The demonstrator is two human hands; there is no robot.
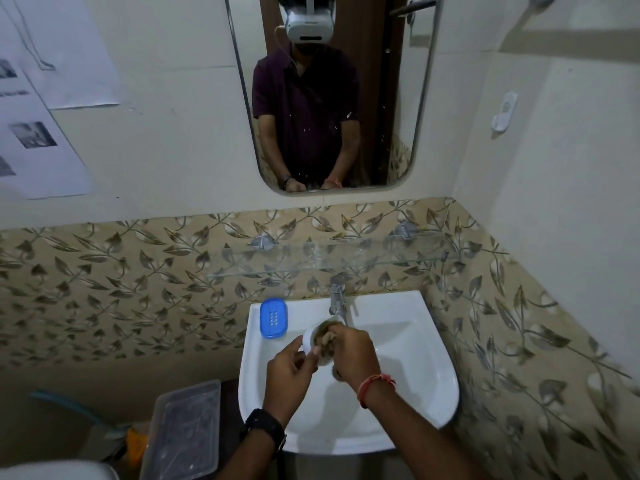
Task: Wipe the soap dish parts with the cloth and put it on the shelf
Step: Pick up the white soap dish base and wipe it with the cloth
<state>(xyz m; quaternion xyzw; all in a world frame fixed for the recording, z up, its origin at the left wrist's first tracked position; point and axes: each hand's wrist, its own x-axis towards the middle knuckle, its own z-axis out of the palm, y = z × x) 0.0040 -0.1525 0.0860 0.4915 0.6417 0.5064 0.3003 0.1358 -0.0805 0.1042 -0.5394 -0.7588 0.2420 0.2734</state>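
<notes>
Foreground: left hand (291,367) grips white soap dish part (309,338) over sink (415,341); right hand (351,351) presses brownish cloth (327,336) into it.
Sink ledge: blue soap dish part (273,318) lies beside tap (338,299).
Above: glass shelf (346,259), mirror (332,95).
Lower left: clear plastic tub (185,431).

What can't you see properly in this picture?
- Head view: most of the white dish part is hidden by the left hand and right hand.
- The cloth is bunched under the right fingers, so its shape is unclear.
- The clear container is blurred; its contents can't be made out.
- The wall papers are cut off by the left edge.
</notes>
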